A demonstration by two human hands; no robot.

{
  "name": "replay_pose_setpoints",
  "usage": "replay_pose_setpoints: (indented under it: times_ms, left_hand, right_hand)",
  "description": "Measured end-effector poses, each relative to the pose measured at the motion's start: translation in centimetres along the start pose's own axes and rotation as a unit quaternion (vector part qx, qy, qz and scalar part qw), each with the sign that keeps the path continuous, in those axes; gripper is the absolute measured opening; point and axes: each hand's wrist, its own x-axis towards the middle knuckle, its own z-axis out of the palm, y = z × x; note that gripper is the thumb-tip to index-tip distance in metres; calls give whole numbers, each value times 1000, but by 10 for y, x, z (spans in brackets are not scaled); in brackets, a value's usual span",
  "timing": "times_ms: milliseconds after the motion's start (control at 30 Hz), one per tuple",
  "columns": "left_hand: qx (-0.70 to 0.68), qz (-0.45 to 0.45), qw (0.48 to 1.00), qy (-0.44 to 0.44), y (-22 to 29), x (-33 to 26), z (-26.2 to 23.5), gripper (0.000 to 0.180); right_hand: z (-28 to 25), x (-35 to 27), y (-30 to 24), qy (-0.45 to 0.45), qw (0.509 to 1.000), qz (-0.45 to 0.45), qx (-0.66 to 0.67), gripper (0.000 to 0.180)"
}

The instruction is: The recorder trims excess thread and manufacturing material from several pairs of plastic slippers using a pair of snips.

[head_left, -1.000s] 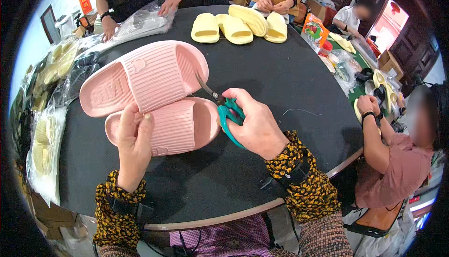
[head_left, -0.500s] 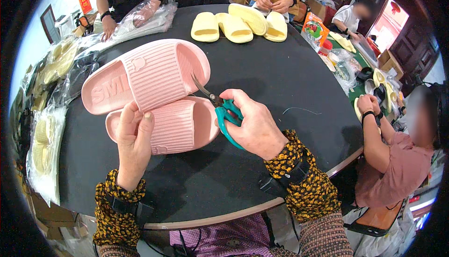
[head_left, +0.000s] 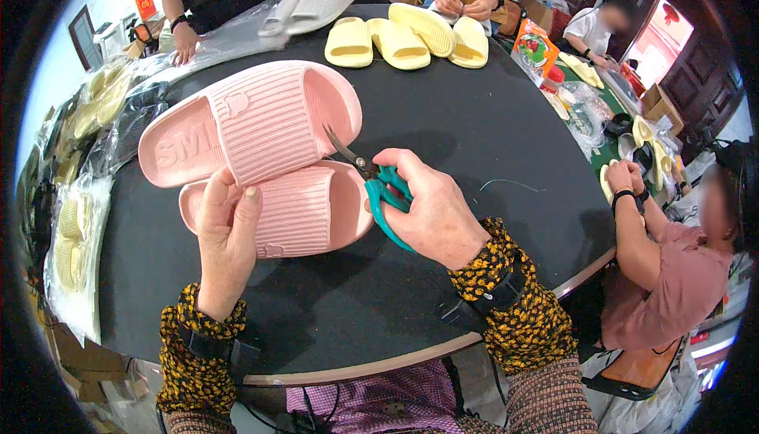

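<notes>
My left hand (head_left: 227, 236) pinches the edge of a pink slipper (head_left: 265, 122) between thumb and fingers. That slipper has a ribbed strap and is tilted, overlapping a second pink slipper (head_left: 292, 213) just below it, which lies behind my fingers. In my right hand (head_left: 439, 217) is a pair of small scissors (head_left: 381, 197) with teal handles, my fingers wrapped round them. The dark curved blades point up and left, with their tips over the toe opening of the upper slipper. Whether the tips touch it I cannot tell.
Several yellow slippers (head_left: 403, 43) lie across the far side of the round black table (head_left: 490, 276). Bagged slippers (head_left: 73, 244) line the left. A co-worker handles grey slippers (head_left: 316, 9) over plastic bags at the far left. A loose thread (head_left: 512, 183) lies right of my scissors.
The upper pink slipper's toe has shifted slightly right and up. My hands barely move. The far-left co-worker's hand has come up with grey slippers that were not visible before.
</notes>
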Motion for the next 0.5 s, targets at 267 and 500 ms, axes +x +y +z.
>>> replay_pose_setpoints:
  times_ms: [267, 500]
  left_hand:
    - [-15, -18, 1000, -1, -5, -1, 0, 30]
    - [-35, -17, 999, 19, -5, -1, 0, 30]
  right_hand:
    - [1, -1, 1, 24, 999, -12, -18, 36]
    - [0, -2, -3, 33, 999, -13, 17, 38]
